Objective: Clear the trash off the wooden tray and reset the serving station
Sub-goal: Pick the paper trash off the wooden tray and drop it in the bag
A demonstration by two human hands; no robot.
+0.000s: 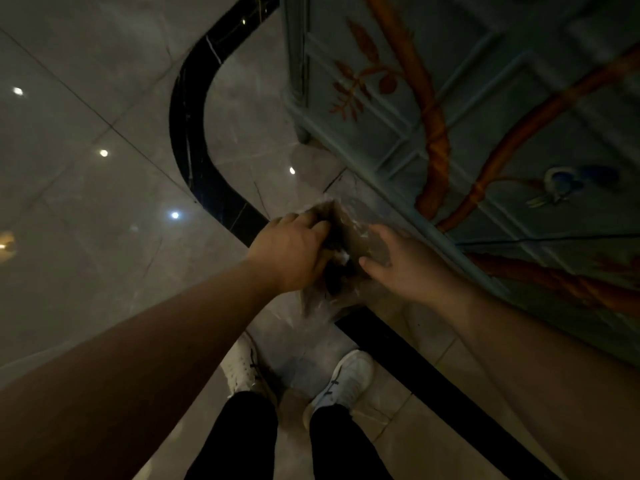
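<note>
Standing over the tiled floor point(86, 202), we grasp a crumpled clear plastic bag point(346, 233), left hand point(294, 252) fingers clenched on it, right hand point(405, 268) fingers spread against it.

Glossy grey tiled floor point(86, 188) with a curved black inlay band point(188, 133); two white shoes point(349, 379) and a painted cabinet's foot point(303, 135) rest on it.

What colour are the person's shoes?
White, with dark laces. The shoes show near the bottom of the head view, on the tiled floor.
</note>
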